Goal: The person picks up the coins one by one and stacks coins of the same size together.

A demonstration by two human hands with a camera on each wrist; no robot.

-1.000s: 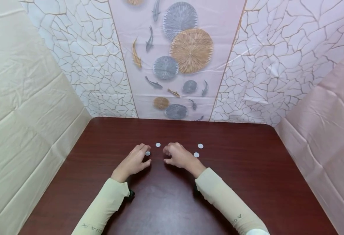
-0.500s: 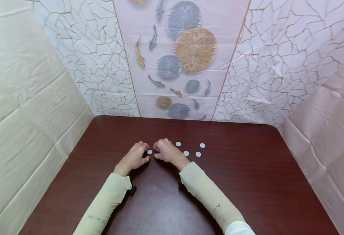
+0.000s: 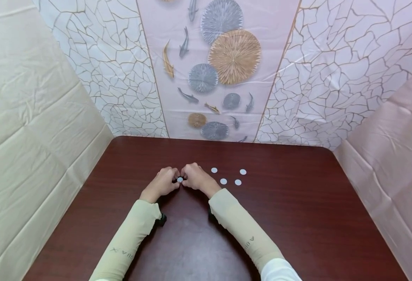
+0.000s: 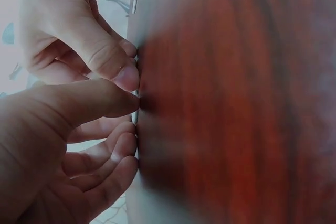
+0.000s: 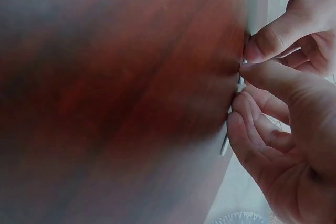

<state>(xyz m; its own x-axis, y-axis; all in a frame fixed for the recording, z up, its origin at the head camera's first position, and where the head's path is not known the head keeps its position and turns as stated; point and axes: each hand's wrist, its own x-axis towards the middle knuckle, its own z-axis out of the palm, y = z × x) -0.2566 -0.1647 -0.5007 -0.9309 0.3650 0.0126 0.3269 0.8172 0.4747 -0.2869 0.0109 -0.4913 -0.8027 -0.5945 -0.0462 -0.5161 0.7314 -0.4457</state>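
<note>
In the head view, a small round white disc [image 3: 180, 179] lies on the dark red-brown table between both hands. My left hand [image 3: 163, 181] pinches it from the left with thumb and curled fingers. From the right, my right hand [image 3: 196, 177] does the same, and the two hands meet at the disc. The left wrist view shows the thin disc [image 4: 135, 116] edge-on between the left thumb and fingers, fingertips down on the tabletop. In the right wrist view, the disc edge [image 5: 241, 80] shows between the right thumb and index finger.
Several more white discs lie right of the hands, such as one by the right hand [image 3: 214, 170] and one farther right [image 3: 243, 171]. Fabric walls stand left, right and behind the table [image 3: 297, 218], the back one [image 3: 206, 109] patterned with fish.
My right hand has moved left, uncovering two discs and covering another. Both hands have closed in around the one disc between them.
</note>
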